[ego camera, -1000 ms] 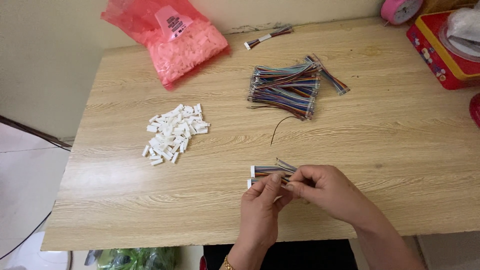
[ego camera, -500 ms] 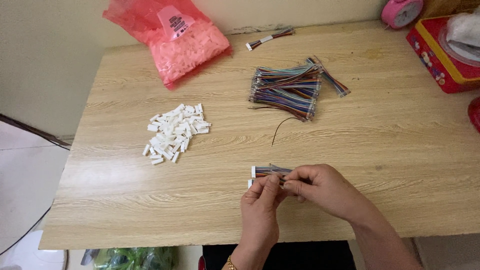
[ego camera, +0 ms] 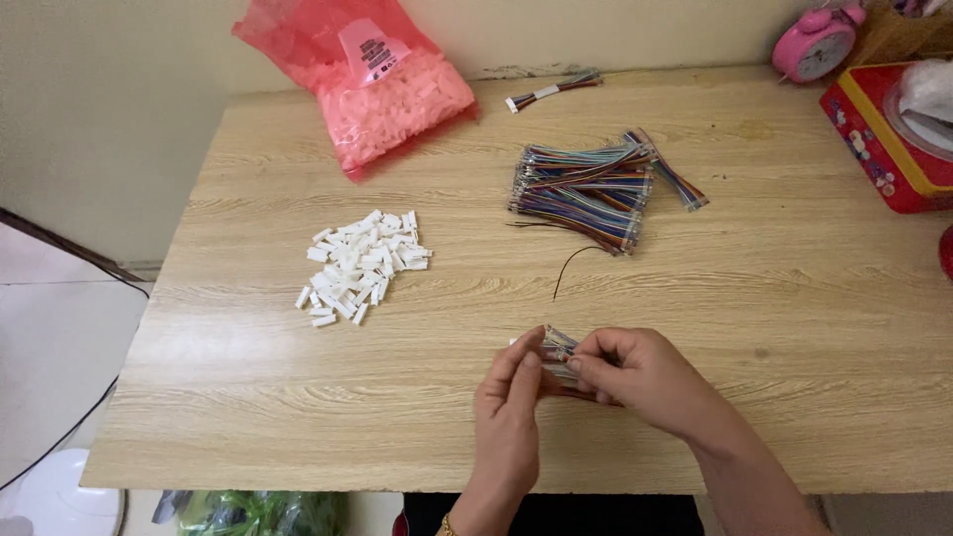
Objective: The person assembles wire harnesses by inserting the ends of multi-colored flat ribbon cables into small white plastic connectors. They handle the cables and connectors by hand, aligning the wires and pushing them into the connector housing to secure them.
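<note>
Head: hands (ego camera: 576, 382) apparently pinch wire bundle (ego camera: 558, 349)

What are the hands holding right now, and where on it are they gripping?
Both the left hand and right hand hold a small bundle of coloured wires just above the table, pinching it with their fingers near its connector end.

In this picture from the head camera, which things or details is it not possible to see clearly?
- Head view: the small wire bundle is mostly covered by the left hand and right hand; its length and how the fingers grip it stay unclear.
- The red box and pink alarm clock are cut off by the frame edges.
- The white connector pieces are too small to show their shape.
- The pink bag blurs its contents.
</note>
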